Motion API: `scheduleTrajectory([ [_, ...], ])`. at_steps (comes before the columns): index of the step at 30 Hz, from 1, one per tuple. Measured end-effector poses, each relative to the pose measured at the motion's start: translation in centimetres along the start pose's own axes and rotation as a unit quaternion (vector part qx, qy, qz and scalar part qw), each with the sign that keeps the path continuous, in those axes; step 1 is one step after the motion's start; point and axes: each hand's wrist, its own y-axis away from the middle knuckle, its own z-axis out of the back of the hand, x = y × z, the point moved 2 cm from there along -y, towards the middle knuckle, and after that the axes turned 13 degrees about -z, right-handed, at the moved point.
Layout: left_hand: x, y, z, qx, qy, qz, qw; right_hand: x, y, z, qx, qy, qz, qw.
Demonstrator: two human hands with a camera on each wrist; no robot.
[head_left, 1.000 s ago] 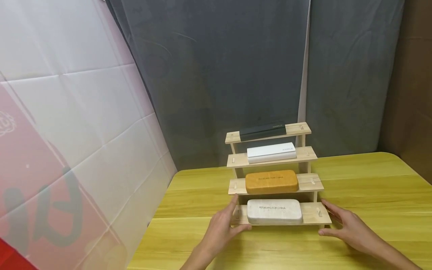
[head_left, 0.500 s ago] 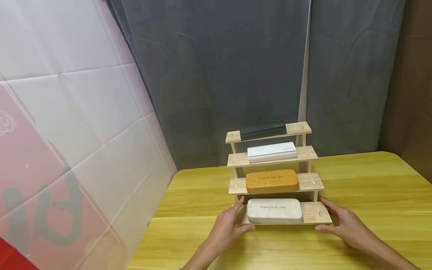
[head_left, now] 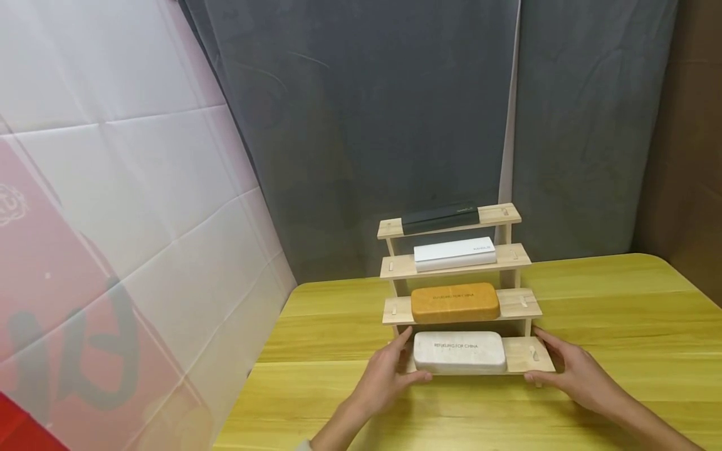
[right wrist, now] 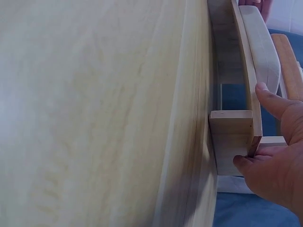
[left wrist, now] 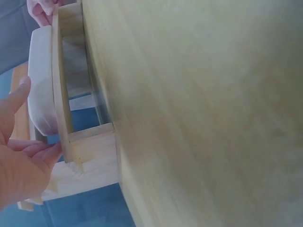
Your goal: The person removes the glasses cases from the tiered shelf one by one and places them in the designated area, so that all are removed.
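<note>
Rack: a wooden stepped rack [head_left: 519, 354] stands on the yellow table [head_left: 620, 326], near its back edge.
Left hand [head_left: 383, 376]: grips the bottom shelf's left end, thumb in front, fingers curled behind.
Right hand [head_left: 575, 373]: clasps the right end likewise.
Bottom shelf: white case [head_left: 459, 352] (orange case [head_left: 454, 302] one step above).

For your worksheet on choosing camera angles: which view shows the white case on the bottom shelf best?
The head view: the white case lies whole on the bottom shelf, its printed top facing the camera. The left wrist view shows only its curved side edge-on; the right wrist view shows a narrow strip behind the shelf edge.
</note>
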Motion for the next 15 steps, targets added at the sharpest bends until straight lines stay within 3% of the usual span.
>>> scheduleTrajectory([
  [15,0.59,-0.46,-0.59,0.004,0.053,0.020,0.9984,0.33,-0.23,-0.10,0.000,-0.006,-0.010,1.000],
])
